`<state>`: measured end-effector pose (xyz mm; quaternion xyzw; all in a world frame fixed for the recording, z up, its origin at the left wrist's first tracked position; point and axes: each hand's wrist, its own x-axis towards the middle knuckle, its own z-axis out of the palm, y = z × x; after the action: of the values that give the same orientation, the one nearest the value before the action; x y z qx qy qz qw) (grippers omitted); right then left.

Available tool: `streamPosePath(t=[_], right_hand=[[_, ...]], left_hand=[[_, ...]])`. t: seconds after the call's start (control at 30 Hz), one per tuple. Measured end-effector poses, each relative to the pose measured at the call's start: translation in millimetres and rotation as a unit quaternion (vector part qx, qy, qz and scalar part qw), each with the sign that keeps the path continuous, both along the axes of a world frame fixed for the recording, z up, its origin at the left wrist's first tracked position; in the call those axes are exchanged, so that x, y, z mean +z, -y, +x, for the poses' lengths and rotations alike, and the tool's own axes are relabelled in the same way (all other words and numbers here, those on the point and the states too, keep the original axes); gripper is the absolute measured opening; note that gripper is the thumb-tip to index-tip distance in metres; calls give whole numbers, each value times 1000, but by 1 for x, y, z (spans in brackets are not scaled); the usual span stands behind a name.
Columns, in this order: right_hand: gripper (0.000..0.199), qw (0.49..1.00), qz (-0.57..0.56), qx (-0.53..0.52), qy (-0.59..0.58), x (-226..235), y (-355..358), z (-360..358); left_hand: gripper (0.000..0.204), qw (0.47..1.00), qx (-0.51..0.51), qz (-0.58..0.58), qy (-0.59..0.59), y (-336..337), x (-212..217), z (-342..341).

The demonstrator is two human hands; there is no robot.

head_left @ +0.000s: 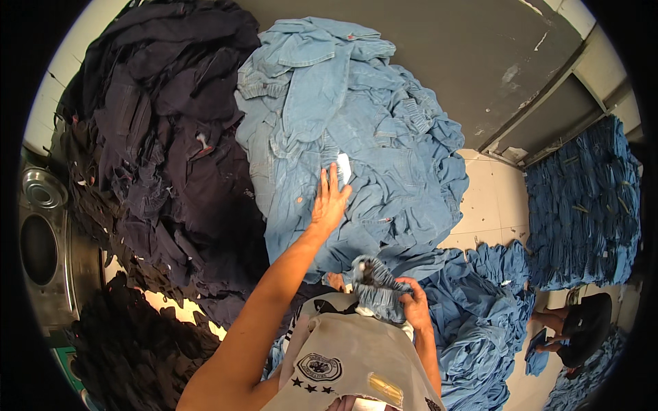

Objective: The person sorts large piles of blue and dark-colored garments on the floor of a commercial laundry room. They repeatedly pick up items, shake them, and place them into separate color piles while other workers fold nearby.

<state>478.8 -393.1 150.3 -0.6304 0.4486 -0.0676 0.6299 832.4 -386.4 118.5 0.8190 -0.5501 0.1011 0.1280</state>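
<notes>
My left hand [331,207] reaches forward with its fingers stretched out onto a tall heap of light blue denim garments [384,137]. Just beyond the fingertips, a white label or patch [344,168] shows among the folds. Close to my body, my right hand [415,305] grips a blue denim garment [382,299] by its gathered elastic edge. That garment's opening is turned up and shows a dark inside. Its lower part is hidden against my light grey shirt.
A heap of dark garments [171,151] rises at the left, with black cloth [130,349] below it. More blue garments [473,329] lie at my right. Stacked blue garments [582,205] stand farther right. Another person [586,329] works at the lower right. A metal machine [48,240] borders the left.
</notes>
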Motion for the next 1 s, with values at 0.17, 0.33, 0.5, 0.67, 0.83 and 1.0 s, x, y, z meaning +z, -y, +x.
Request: streamPosePath(t=[0.17, 0.33, 0.5, 0.67, 0.83, 1.0], right_hand=[[49, 980, 56, -154, 109, 17, -1, -5], [39, 953, 127, -189, 199, 44, 6, 36], [75, 857, 451, -163, 191, 55, 8, 76], [75, 985, 139, 12, 100, 52, 3, 47], [30, 927, 177, -307, 118, 48, 10, -10], [46, 902, -25, -423, 85, 98, 12, -127]], left_hand=[[22, 890, 39, -290, -349, -58, 61, 44], [17, 875, -127, -196, -424, -121, 138, -33], [24, 895, -293, -49, -333, -130, 145, -130], [32, 816, -351, 143, -437, -122, 139, -135], [30, 649, -297, 43, -699, -75, 120, -129], [35, 825, -203, -45, -525, 41, 75, -71]])
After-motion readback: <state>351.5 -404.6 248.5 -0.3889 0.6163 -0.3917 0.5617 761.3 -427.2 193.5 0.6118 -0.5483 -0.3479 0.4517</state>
